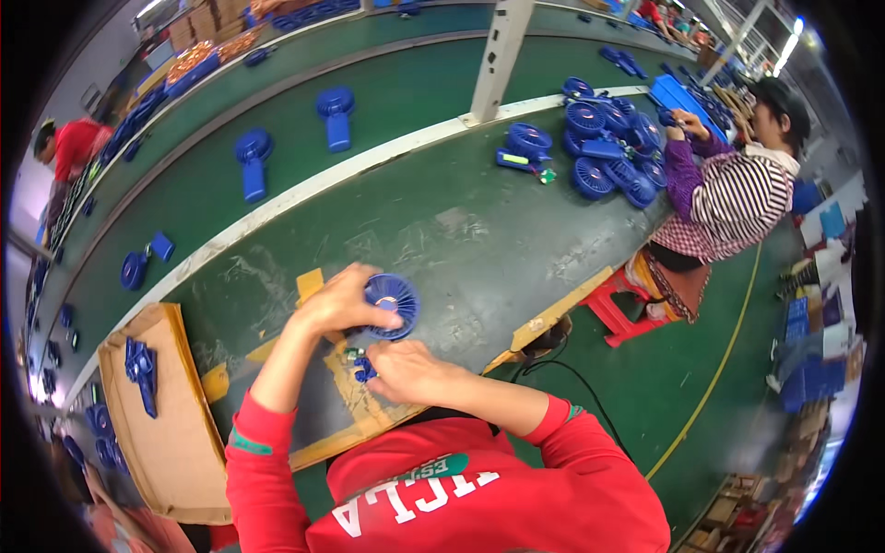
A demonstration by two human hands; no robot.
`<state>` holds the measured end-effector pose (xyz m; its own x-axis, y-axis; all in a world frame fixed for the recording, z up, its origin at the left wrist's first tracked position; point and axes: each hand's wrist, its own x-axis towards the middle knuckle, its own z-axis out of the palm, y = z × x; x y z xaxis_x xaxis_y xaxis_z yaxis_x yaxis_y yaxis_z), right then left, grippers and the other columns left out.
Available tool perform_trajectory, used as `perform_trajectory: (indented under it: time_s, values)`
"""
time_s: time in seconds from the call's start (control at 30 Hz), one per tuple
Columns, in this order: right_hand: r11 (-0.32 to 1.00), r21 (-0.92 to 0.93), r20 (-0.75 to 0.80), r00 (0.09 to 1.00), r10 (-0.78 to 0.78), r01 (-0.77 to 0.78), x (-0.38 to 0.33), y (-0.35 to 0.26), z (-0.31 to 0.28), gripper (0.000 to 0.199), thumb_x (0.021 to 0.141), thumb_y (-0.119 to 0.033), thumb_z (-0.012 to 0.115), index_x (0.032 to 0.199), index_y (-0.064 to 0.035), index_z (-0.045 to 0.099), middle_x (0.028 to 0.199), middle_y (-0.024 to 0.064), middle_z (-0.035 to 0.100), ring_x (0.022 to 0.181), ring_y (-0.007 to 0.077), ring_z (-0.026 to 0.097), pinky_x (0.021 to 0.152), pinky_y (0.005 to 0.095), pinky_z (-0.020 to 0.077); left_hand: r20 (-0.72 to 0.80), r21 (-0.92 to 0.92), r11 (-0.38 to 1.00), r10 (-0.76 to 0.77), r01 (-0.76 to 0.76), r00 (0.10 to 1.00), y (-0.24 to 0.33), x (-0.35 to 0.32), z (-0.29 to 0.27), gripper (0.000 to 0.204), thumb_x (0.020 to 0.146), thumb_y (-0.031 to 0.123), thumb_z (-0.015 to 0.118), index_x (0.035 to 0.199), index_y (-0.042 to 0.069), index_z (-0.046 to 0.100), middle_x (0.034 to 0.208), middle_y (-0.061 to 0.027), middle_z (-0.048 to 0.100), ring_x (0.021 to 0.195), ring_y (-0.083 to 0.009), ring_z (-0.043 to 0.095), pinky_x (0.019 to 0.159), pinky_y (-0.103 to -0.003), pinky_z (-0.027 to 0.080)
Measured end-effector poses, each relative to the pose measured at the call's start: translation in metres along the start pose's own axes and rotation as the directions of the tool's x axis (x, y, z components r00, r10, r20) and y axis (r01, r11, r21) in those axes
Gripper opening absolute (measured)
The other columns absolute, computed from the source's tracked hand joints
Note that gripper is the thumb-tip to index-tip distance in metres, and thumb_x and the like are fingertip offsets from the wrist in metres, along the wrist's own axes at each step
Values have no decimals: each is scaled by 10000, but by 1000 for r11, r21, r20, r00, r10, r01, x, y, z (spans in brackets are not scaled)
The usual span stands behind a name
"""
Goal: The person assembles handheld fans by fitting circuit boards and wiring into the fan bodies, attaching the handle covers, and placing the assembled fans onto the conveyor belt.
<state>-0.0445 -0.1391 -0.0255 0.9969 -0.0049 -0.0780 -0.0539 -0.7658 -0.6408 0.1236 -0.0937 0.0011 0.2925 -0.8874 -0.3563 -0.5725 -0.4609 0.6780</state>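
My left hand point(339, 302) is wrapped round the round grille of a blue handheld fan point(392, 297), its thumb across the front. Just below, my right hand point(406, 370) is closed, its fingers bent around a small blue part point(365, 370). A little green circuit board point(354, 353) shows beside that part, close under the fan. Both hands are over the near edge of the dark worktable point(461, 267). How the blue part and the fan connect is hidden by my fingers.
A cardboard tray point(184, 415) at the left holds blue plastic parts point(141, 373). To the right lies a pile of blue fans point(613, 138) next to a co-worker point(737, 175). Beyond a pale rail, a green conveyor point(295, 175) carries fans. A metal post point(501, 64) rises from the rail.
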Motion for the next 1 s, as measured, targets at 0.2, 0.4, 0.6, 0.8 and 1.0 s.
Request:
perform_trajectory:
  time_s: [0.2, 0.4, 0.6, 0.8, 1.0]
  values:
    - [980, 133, 5, 989, 145, -145, -8, 3, -12, 330, 766, -210, 613, 921, 53, 487, 747, 229, 601, 696, 402, 601, 629, 462, 489, -425, -577, 817, -295, -5, 856, -17, -51, -17, 491, 659, 192, 767, 1047, -16, 549, 937, -74, 617, 813, -147, 597, 717, -288, 506]
    - [522, 799, 152, 941, 303, -297, -7, 23, -20, 298, 863, -279, 571, 1003, -26, 497, 706, 67, 594, 577, 148, 597, 532, 281, 499, -570, -809, 416, -386, -415, 725, -26, -77, -1, 402, 797, 250, 678, 1090, 19, 528, 946, -59, 615, 815, -132, 612, 704, -281, 518]
    - [31, 929, 343, 890, 301, -368, -3, 27, -24, 400, 882, -413, 536, 1012, -35, 544, 724, 69, 599, 578, 125, 593, 527, 237, 510, -459, -880, 272, -272, -390, 846, 18, -109, 11, 403, 810, 228, 660, 1109, -5, 524, 996, -73, 605, 879, -136, 592, 786, -291, 498]
    - [152, 918, 314, 904, 291, -367, -2, 14, -10, 243, 874, -245, 589, 962, -19, 585, 781, 49, 615, 627, 98, 582, 536, 220, 497, -445, -885, 282, -278, -371, 851, 39, -100, 26, 428, 785, 216, 689, 1112, 1, 515, 993, -62, 595, 877, -118, 567, 815, -267, 453]
    - [102, 936, 305, 921, 243, -337, -10, -3, -8, 242, 867, -205, 603, 1028, -28, 563, 814, 59, 628, 672, 108, 597, 602, 227, 499, -511, -855, 341, -421, -392, 749, 20, -82, 49, 435, 783, 231, 706, 1098, -1, 516, 970, -58, 589, 849, -103, 563, 763, -252, 473]
